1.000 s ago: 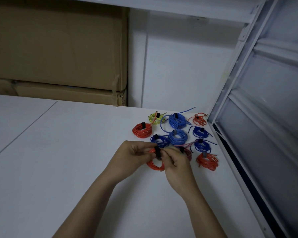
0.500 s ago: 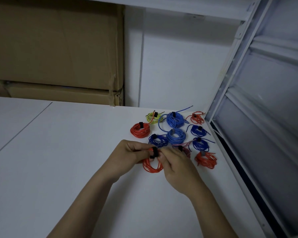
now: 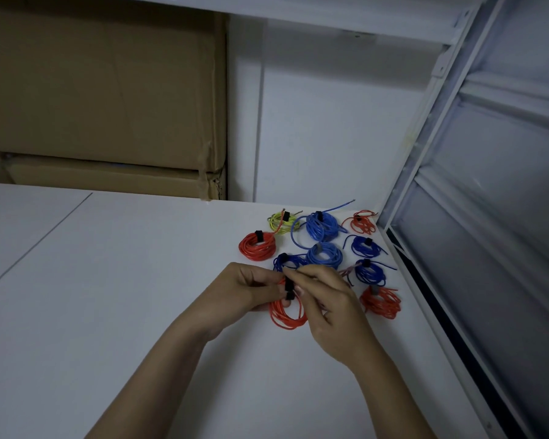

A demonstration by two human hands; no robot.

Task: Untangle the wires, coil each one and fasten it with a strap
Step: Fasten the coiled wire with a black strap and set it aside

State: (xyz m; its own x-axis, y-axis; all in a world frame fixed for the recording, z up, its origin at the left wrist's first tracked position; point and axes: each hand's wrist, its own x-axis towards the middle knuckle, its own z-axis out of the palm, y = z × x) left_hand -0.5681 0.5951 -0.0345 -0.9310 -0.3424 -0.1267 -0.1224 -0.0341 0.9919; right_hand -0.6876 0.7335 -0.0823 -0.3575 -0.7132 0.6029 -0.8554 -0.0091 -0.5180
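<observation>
White table (image 3: 108,280), both hands pinching black strap (image 3: 288,288) on red coil (image 3: 287,315)

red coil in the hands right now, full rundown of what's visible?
The red coil is a bundle of thin, glossy, plastic-looking wire wound into several loose loops. Its lower arc hangs below the hands, just above or on the white table; contact is unclear. A black strap runs up its top part. The left hand holds it from the left; the right hand pinches at the strap. Wire ends are hidden.
</observation>
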